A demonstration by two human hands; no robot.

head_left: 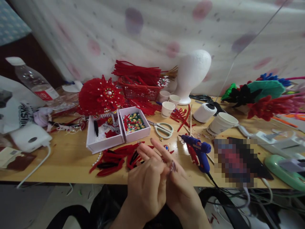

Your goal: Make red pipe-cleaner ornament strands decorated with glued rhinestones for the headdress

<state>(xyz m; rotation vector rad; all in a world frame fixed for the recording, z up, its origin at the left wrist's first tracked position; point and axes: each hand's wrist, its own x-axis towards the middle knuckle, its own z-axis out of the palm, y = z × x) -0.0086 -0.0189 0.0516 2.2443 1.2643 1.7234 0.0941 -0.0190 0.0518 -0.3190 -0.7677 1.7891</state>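
L hand (145, 184) & R hand (178, 187) pressed together at table (66, 159) front edge, fingertips pinching a small bead piece (172, 166); keep pinch steady, work close over red petals (111, 159), away from glue gun (199, 151)

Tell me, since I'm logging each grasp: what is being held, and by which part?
Both hands, left hand and right hand, pinch a small shiny piece at their fingertips; which part cannot be told.

Looks like a home craft workshop: counter (66, 159) crowded with red pipe cleaners (135, 71), a glue gun (199, 151), scissors (163, 128), bead boxes (118, 130), a foam head form (192, 74).
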